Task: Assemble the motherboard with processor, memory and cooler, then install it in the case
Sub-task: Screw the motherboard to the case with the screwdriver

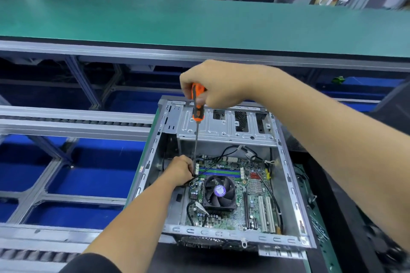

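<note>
So we've got the motherboard (233, 197) lying flat inside the open case (288, 184), w/ the cooler (219, 191) and its fan sitting on it, about mid-board. Memory slots (218, 172) run just behind the cooler, toward the drive bay; whether sticks are seated in them we can't quite tell from this angle. Our right hand (218, 83) is wrapped around the orange-and-black handle of the screwdriver (196, 131), held roughly upright, shaft going down to the board's far left corner. Our left hand (180, 169) is down at that same corner, fingers curled next to the tip and pinching a black cable (207, 172) that crosses the slots. White expansion slots sit on the board's right side. Case rests on a dark bench, w/ a green conveyor belt (199, 20) beyond it and metal roller rails (66, 117) to the left.
</note>
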Demonstrator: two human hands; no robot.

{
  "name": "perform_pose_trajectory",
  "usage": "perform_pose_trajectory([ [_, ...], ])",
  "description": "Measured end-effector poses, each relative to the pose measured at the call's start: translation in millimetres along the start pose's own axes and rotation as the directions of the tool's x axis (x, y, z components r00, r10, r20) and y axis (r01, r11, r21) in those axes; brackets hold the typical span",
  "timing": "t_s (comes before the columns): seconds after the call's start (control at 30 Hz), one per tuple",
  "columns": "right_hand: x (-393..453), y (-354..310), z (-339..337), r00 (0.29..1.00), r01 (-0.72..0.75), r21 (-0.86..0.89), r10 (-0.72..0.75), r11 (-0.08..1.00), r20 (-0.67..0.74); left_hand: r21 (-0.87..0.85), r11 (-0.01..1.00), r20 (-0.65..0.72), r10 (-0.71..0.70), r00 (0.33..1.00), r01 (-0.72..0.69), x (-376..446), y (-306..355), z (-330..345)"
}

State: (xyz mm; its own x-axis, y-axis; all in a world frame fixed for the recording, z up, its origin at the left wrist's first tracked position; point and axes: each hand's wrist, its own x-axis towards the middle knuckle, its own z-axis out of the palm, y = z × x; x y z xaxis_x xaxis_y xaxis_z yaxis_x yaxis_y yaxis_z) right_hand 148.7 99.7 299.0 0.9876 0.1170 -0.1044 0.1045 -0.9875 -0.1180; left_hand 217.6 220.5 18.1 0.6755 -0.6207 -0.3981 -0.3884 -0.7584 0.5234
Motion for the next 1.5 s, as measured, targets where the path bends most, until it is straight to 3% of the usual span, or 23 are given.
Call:
perform_pose_trajectory([
  [0.13,6,-6,12,0.985,-0.113,-0.056,0.104,0.992,-0.14,-0.004,1.0,0.009,0.005,1.0,-0.004,0,-1,0],
  [0.2,3,-6,6,0.991,-0.126,-0.116,0.119,0.985,-0.064,-0.014,1.0,0.001,-0.012,1.0,0.012,0,-2,1],
  [0.3,-3,-2,-6,0.993,-0.037,-0.015,0.038,0.999,0.11,-0.017,0.999,0.001,-0.041,0.999,0.041,1,-1,2],
  [0.4,0,-6,2,1.0,-0.001,0.009,0.001,1.0,-0.024,0.009,0.999,0.016,-0.053,0.998,0.053,3,-1,2],
  [0.5,5,-10,11,0.983,-0.139,-0.066,0.13,0.988,-0.131,0.013,0.998,0.012,-0.066,0.998,0.066,6,-3,2],
  [0.57,3,-8,5,0.993,-0.117,-0.101,0.113,0.988,-0.042,0.012,0.998,0.009,-0.068,0.998,0.067,6,-3,2],
  [0.67,-3,-3,-7,0.991,0.007,0.052,-0.014,0.999,0.131,-0.005,0.998,0.017,-0.068,0.998,0.068,7,-2,3],
  [0.77,1,-6,2,0.999,0.022,0.034,-0.021,0.999,-0.04,-0.008,0.999,0.008,-0.054,0.999,0.054,8,-4,4],
  [0.87,5,-1,13,0.98,-0.156,-0.058,0.147,0.986,-0.135,-0.016,1.0,-0.003,-0.016,1.0,0.015,9,-6,6],
  [0.93,2,0,6,0.994,-0.113,-0.096,0.112,0.989,-0.015,-0.017,1.0,0.004,-0.023,1.0,0.023,7,-7,5],
  [1.0,-2,2,-3,0.995,-0.006,-0.01,0.007,1.0,0.103,-0.012,0.999,0.006,-0.03,1.0,0.03,6,-7,6],
  [1.1,1,-5,2,0.998,0.056,0.022,-0.055,0.998,-0.042,-0.015,0.999,-0.001,-0.037,0.999,0.037,9,-8,7],
  [1.2,4,-8,11,0.982,-0.125,-0.096,0.109,0.987,-0.152,-0.014,1.0,-0.004,-0.026,1.0,0.026,10,-8,7],
  [1.27,3,-5,5,0.99,-0.136,-0.15,0.13,0.979,-0.048,-0.022,0.999,-0.001,-0.026,1.0,0.026,9,-7,7],
  [1.33,-1,1,-3,0.994,-0.052,-0.043,0.056,0.998,0.094,-0.024,0.999,0.006,-0.028,1.0,0.028,8,-7,6],
  [1.43,1,-2,2,0.999,0.026,0.06,-0.024,0.998,-0.042,-0.035,0.998,0.014,-0.042,0.999,0.043,7,-5,5],
  [1.5,6,-6,11,0.986,-0.083,-0.006,0.082,0.996,-0.144,-0.049,0.997,0.013,-0.058,0.998,0.059,7,-4,5],
])
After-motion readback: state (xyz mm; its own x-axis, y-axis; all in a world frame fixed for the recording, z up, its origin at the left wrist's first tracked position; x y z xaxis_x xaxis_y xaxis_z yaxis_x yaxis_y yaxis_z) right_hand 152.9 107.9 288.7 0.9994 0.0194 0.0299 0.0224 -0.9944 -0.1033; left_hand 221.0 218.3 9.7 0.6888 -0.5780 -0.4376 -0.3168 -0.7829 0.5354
